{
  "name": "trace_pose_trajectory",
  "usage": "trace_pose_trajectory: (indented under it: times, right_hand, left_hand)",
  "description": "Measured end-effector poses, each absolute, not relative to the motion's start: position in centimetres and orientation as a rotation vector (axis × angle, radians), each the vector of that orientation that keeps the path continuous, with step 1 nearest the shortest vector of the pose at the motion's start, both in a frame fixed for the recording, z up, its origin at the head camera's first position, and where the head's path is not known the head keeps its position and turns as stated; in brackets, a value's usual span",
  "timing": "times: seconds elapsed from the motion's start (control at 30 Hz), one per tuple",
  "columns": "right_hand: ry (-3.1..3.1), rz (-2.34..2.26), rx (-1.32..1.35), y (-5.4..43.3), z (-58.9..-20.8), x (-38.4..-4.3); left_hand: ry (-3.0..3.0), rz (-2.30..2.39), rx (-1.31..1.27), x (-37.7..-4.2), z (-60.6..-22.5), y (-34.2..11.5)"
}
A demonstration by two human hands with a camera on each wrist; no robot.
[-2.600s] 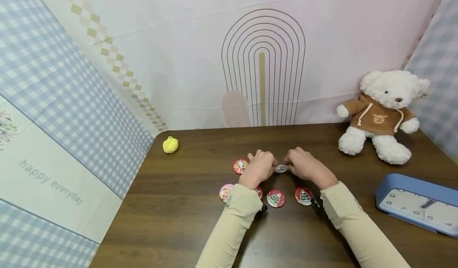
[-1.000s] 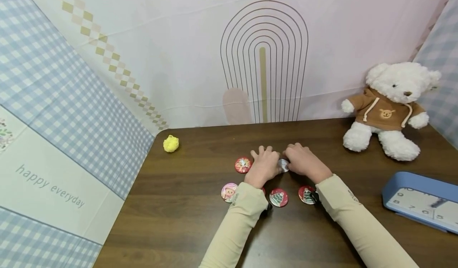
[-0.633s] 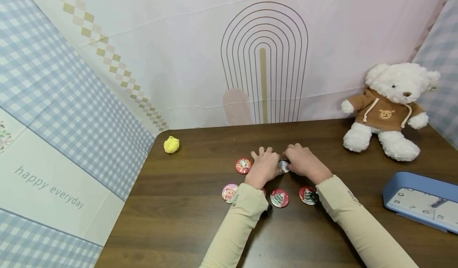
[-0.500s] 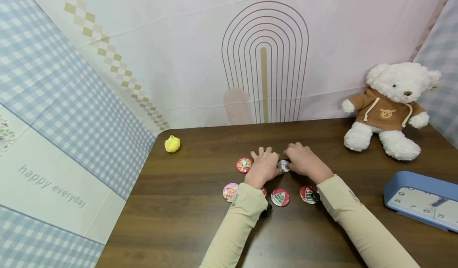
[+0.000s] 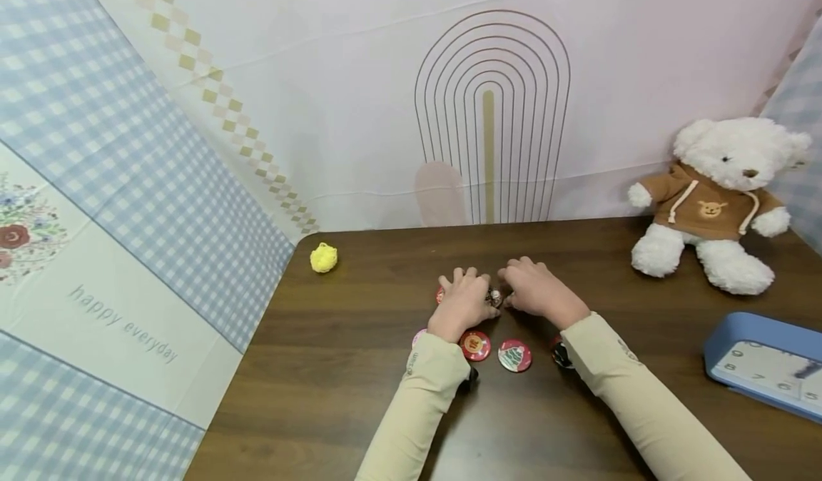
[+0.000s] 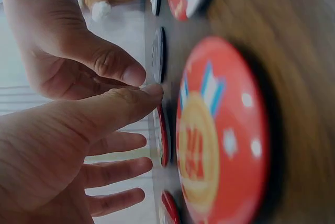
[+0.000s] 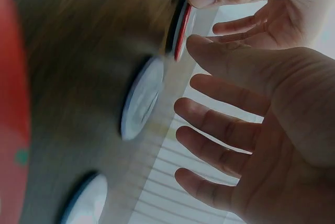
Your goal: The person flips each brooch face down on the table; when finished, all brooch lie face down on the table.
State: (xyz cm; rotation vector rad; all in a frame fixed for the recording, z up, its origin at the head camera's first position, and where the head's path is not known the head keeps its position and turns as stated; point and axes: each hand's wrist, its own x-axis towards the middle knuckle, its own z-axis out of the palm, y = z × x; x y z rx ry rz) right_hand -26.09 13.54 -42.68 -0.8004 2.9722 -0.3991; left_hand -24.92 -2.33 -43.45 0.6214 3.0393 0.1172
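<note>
My left hand (image 5: 461,304) is spread over the back row of round pin badges, hiding most of a red badge (image 5: 439,294). A small dark-and-white badge (image 5: 494,297) shows between it and my right hand (image 5: 539,294). In the left wrist view the left fingers are straight, and the thumb overlaps the right thumb. The right wrist view shows my right fingers loosely extended, nothing held. There, a red-edged badge (image 7: 184,30) stands right at the left thumb, and two pale badges (image 7: 142,98) lie on the table beyond the fingers.
Nearer on the brown table (image 5: 321,367) lie a gold-medal badge (image 5: 475,345), a Christmas-tree badge (image 5: 515,356) and a partly covered pink badge (image 5: 419,337). A yellow puff (image 5: 324,258) sits back left. At the right are a white teddy bear (image 5: 713,203) and a blue clock (image 5: 764,367).
Both hands have shifted left over the back row and no longer hold the silvery badge between them. A dark-and-white badge face now shows there. The head view has shifted slightly.
</note>
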Motion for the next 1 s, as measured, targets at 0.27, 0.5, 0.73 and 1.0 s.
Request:
trace_pose_trajectory:
  times: [0.27,0.5,0.73,1.0]
  right_hand:
    - [2.956,-0.428,-0.834,13.1,-42.9,-26.2]
    - [2.964,-0.447,-0.890,12.9,-43.4,-26.2]
    - [2.976,-0.436,-0.910,12.4,-43.5,-26.2]
    - [2.925,-0.467,-0.907,12.0,-43.2,-26.5]
  left_hand:
    - [3.020,0.142,0.623,-25.1,-43.5,-2.7]
    - [3.015,0.174,0.642,-24.9,-43.5,-3.0]
    - [3.058,0.195,0.712,-24.8,-43.8,-3.4]
    - [3.074,0.233,0.777,-25.0,-43.8,-4.2]
